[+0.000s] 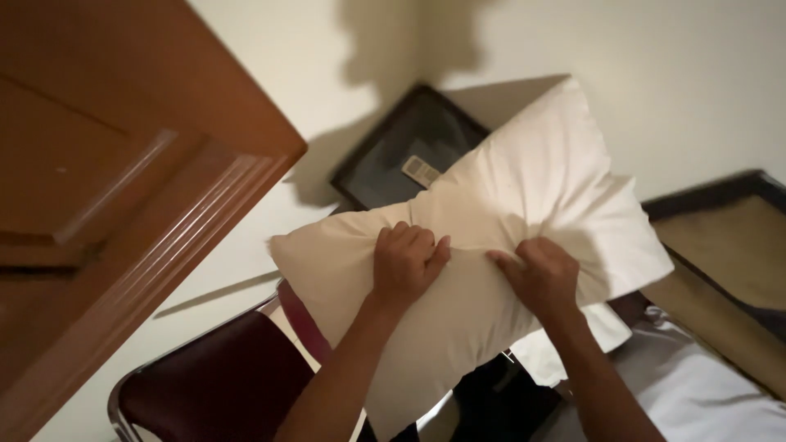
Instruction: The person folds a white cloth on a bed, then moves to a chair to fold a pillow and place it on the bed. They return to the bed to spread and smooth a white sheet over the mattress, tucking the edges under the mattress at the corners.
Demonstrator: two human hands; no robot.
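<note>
A cream-white pillow (524, 180) is held up in the air in front of me, tilted with one corner toward the upper right. My left hand (405, 262) grips a bunch of its fabric near the middle, fingers closed into the cloth. My right hand (539, 274) pinches the fabric a little to the right, also closed on it. The cloth creases between the two hands. Both forearms rise from the bottom of the view.
A wooden door (123, 180) fills the left side. Below the pillow stands a dark red chair (221, 385) with a metal frame. A dark framed panel (393, 151) leans on the wall behind. A bed with white sheet (704, 393) and dark frame lies at right.
</note>
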